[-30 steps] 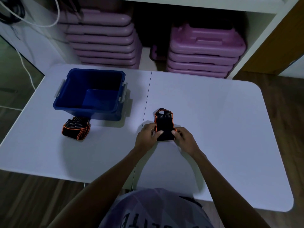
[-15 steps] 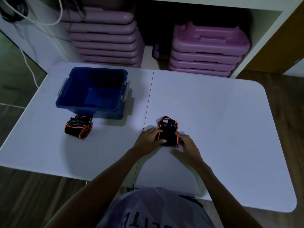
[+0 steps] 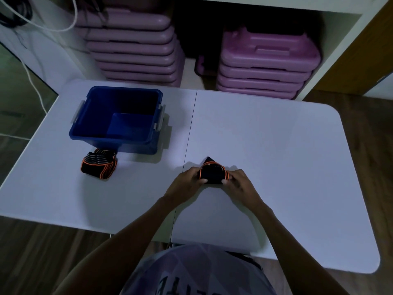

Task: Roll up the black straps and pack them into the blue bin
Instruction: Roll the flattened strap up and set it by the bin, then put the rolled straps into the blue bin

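Note:
A black strap with orange edging lies near the middle of the white table, rolled into a short thick bundle with a pointed end sticking out on its far side. My left hand grips its left end and my right hand grips its right end. A second black and orange strap lies bundled on the table at the left, just in front of the blue bin. I see nothing inside the bin.
The table has a centre seam and rounded corners. Behind it, stacks of purple plastic cases fill a white shelf unit. White cables hang at the far left. Wooden floor surrounds the table.
The strap has become a shorter, thicker roll between my hands. My right hand came up from the table beside it and now grips its right end.

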`<state>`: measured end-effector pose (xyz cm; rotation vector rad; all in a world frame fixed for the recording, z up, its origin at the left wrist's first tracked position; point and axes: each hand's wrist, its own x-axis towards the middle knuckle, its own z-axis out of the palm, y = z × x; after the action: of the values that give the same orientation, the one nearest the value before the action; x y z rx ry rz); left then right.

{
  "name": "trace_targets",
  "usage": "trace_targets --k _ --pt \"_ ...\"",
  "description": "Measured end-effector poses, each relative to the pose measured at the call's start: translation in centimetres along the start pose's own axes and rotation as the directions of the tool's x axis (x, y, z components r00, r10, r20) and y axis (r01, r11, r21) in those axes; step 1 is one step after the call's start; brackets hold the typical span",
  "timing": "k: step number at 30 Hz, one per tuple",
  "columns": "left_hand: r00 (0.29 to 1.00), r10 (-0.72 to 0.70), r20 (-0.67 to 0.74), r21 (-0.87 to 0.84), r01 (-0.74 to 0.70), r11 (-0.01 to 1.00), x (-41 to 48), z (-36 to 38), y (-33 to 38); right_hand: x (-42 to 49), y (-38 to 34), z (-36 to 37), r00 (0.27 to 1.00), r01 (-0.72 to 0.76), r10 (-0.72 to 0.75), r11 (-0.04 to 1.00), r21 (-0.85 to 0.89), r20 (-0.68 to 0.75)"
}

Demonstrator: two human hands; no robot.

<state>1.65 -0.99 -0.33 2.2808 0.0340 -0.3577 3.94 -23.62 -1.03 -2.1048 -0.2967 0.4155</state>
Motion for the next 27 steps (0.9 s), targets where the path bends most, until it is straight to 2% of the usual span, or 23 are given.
trace_targets --k 1,5,8,10,13,18,21,24,27 --pt "0.997 -0.067 -0.031 -0.072 0.065 0.995 0.0 0.2 0.2 0.2 -0.3 0.2 0.999 -0.039 0.041 0.997 0.060 -0.026" --pt "0.962 -0.219 -0.166 -0.224 0.180 0.958 0.6 0.9 0.9 1.1 -1.3 0.7 0.980 -0.148 0.183 0.939 0.312 -0.083" --pt "0.965 -0.233 -0.122 -0.267 0.194 0.944 1.6 0.3 1.1 1.8 -1.9 -0.2 0.968 -0.226 0.249 0.841 0.491 0.019" --pt "0.980 -0.182 -0.075 -0.220 0.162 0.962 1.7 -0.2 1.3 2.2 -1.5 -0.6 0.967 -0.255 0.230 0.847 0.466 0.110" --pt "0.987 -0.146 -0.067 -0.173 0.133 0.976 1.4 -0.4 1.8 1.9 -1.6 -0.3 0.972 -0.224 0.162 0.854 0.470 0.170" --pt "0.978 -0.158 -0.133 -0.173 0.134 0.976 0.1 0.2 2.4 1.1 -2.8 0.5 0.988 -0.156 0.142 0.879 0.451 0.066" --pt "0.964 -0.219 -0.153 -0.219 0.183 0.958 -0.5 0.0 2.9 1.7 -3.5 0.2 0.984 -0.177 0.151 0.876 0.448 0.093" --pt "0.924 -0.238 -0.301 -0.255 0.162 0.953 -0.7 -2.4 3.8 3.5 -5.4 -0.8 0.998 -0.069 0.062 0.947 0.314 0.030" --pt "0.871 -0.150 -0.467 -0.201 0.061 0.978 -0.5 -7.2 3.9 6.0 -9.2 -1.9 0.998 0.062 -0.059 0.971 0.231 -0.020"
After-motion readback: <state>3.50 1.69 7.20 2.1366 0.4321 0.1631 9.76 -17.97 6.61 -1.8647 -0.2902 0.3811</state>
